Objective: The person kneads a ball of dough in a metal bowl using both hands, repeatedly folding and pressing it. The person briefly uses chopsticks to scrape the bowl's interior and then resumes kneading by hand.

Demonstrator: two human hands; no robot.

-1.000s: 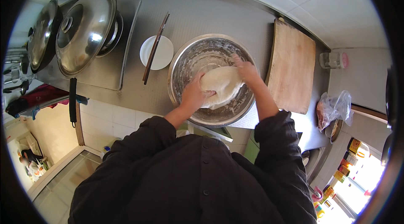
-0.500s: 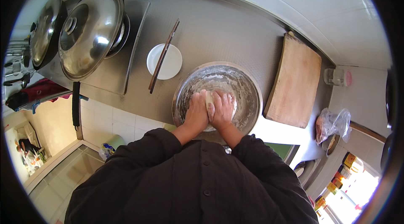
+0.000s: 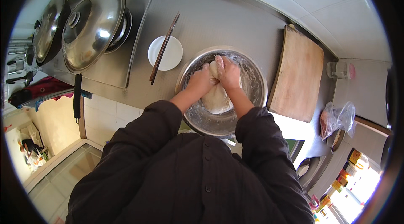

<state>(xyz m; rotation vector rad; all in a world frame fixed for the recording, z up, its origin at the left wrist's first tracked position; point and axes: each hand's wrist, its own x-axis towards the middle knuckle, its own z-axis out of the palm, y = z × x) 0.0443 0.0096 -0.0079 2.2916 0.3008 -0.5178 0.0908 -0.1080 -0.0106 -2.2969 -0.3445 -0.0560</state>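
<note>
In the head view, both hands have moved from the middle of the metal bowl toward its far side since half a second ago, and the dough now bulges out between the wrists. It lies inside the bowl. We see the left hand curled on the dough's far left part and the right hand gripping its far edge, thumb side inward; both hold it.

To knead well here, we would fold that far edge toward us, press down with the heels of the palms rather than the fingertips, and give the lump a turn between pushes. We would also wipe up the floury smears on the wall with the dough and keep the bowl from sliding.

We cannot make out most of the left fingertips or the dough's underside. The lidded pan hides its contents, and glare washes out the window.
</note>
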